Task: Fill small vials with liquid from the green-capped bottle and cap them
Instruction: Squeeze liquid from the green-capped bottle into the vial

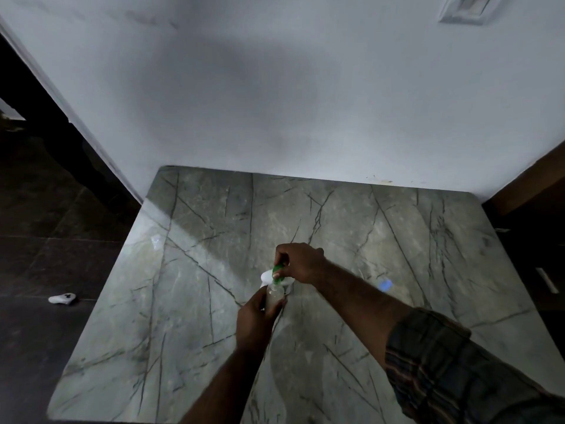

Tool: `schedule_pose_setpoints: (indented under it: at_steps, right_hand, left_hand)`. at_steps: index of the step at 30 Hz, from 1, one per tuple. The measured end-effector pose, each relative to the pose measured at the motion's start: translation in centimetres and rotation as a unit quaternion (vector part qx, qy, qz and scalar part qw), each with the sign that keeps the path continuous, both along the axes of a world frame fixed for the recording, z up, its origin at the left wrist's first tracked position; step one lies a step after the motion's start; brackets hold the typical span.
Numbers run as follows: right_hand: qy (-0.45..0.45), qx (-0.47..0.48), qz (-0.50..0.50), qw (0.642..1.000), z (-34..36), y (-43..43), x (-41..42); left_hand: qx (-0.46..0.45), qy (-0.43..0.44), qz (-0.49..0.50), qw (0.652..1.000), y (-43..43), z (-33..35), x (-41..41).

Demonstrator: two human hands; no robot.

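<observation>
A clear plastic bottle (274,296) stands at the middle of the grey-green marble table (397,240). My left hand (255,321) wraps around its body from the near side. My right hand (301,263) comes from above and pinches its green cap (278,270) with the fingertips. Something white (266,275) lies on the table just behind the bottle, mostly hidden by my hands. A small clear vial-like object (156,241) rests near the table's left edge. A small blue-tinted object (385,284) sits to the right of my right forearm.
A white wall (275,102) rises right behind the table's far edge. Dark floor (46,240) lies to the left, with a white controller-shaped object (62,298) on it. Dark furniture stands at the right edge.
</observation>
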State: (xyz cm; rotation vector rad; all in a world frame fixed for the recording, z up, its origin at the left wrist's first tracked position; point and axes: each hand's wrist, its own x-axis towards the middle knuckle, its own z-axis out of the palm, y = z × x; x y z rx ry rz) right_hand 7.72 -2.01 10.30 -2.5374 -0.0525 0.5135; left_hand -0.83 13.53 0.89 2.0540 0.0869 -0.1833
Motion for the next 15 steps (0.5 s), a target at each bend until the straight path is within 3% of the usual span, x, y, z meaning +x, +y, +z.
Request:
schedule_pose_setpoints:
  at_steps: [15]
  right_hand:
    - [-0.009,-0.009,0.011,1.000,1.1,0.1,0.5]
  left_hand:
    - [0.012,-0.010,-0.010,1.000,0.2,0.7,0.3]
